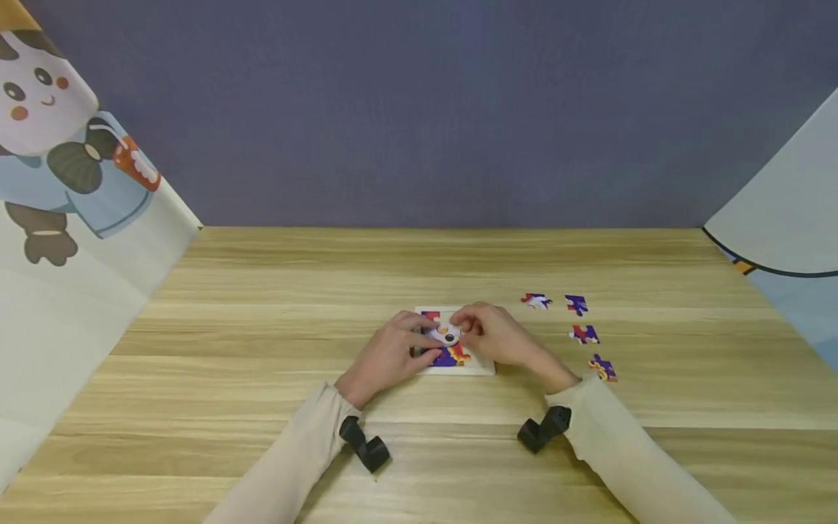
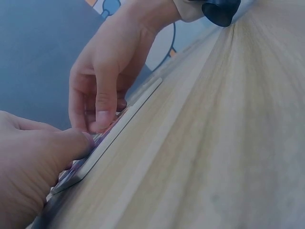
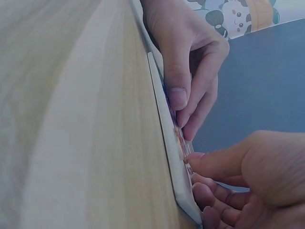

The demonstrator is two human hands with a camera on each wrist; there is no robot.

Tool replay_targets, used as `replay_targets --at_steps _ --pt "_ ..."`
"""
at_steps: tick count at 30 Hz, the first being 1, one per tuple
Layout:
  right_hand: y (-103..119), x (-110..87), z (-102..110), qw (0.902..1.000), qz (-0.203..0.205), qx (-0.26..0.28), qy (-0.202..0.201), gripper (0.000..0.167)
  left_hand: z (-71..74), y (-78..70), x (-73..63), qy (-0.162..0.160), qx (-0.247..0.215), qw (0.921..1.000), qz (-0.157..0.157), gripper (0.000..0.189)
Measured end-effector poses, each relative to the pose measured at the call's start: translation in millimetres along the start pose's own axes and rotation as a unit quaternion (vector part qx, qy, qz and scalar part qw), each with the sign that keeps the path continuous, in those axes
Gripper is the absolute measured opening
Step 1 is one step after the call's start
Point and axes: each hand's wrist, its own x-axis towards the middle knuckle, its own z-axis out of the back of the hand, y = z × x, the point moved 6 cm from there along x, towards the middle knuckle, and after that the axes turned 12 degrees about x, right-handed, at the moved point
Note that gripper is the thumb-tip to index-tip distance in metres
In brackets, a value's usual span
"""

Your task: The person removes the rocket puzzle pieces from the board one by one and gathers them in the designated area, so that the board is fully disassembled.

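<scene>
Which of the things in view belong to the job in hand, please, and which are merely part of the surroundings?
Part of the job:
left hand
right hand
spotted puzzle piece between them
white puzzle board beneath
four loose pieces, judging by their matching colours

Surroundings:
wooden table, only the support
black wrist cameras
cartoon figure

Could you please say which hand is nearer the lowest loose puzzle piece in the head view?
Right: the right hand is at the board, left of that piece; the left hand is farther left.
</scene>
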Motion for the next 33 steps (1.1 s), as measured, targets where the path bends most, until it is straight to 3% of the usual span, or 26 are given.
replay_targets --at_steps 33 --pt "1.1 -1.4 -2.6 0.9991 -0.003 0.041 0.007 0.027 2.0 -0.3 1.3 -0.009 -0.005 0.9999 0.005 0.01"
